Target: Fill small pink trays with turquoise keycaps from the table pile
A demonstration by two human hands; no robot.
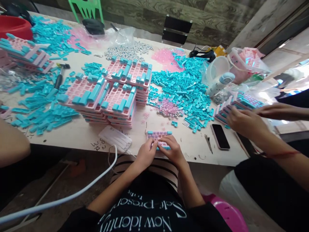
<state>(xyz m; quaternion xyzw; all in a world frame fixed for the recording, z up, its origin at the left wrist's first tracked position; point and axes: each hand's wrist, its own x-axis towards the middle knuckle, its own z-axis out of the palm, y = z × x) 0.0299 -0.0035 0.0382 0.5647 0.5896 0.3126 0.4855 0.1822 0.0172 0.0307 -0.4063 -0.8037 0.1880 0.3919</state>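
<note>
A small pink keyboard frame (159,133) with blue keys at its corners lies near the table's front edge. My left hand (146,153) is over its left front part, thumb and fingertips pinched together. My right hand (172,149) covers the right part, its fingers bent inward until the tips meet those of my left hand. Whatever small piece may be between the fingertips is hidden. Just beyond the frame lie loose pink translucent keycaps (169,108) and a single blue key (174,123).
Stacks of pink frames (120,100) with blue keys stand ahead to the left. Heaps of blue keys (185,87) spread behind. A white power strip (115,138), tweezers (208,143) and a phone (220,136) lie nearby. At right, a co-worker's hands (248,124) handle similar frames.
</note>
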